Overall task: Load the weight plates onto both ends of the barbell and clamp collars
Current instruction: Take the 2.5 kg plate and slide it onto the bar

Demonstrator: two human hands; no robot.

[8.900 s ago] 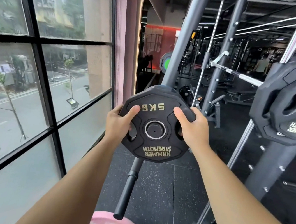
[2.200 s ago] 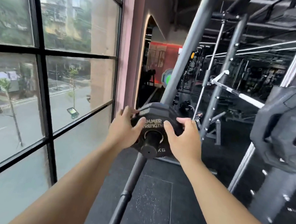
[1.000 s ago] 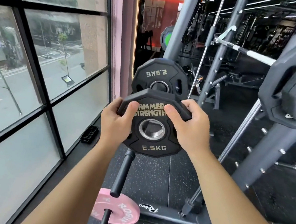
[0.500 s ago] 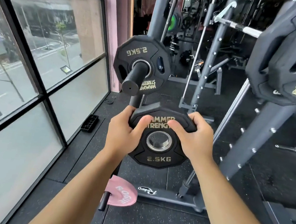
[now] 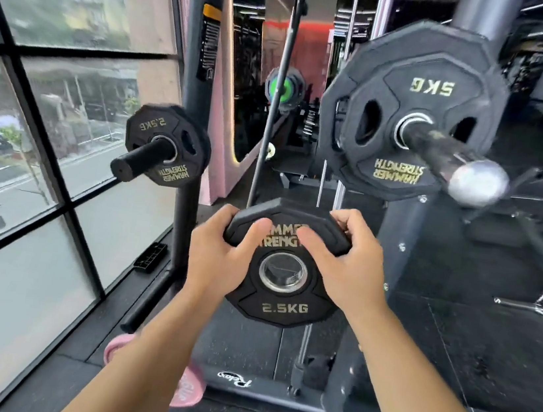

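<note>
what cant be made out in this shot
Head view:
- Held plate: brand lettering partly covered by the left hand and right hand.
- Pink plate: mostly behind the left forearm.
- Rear plate: weight mark hidden by the 5 kg plate.

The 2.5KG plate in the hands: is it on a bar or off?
Off. The left hand and right hand grip the 2.5KG plate by its top edge; no bar passes through its centre hole.
</note>
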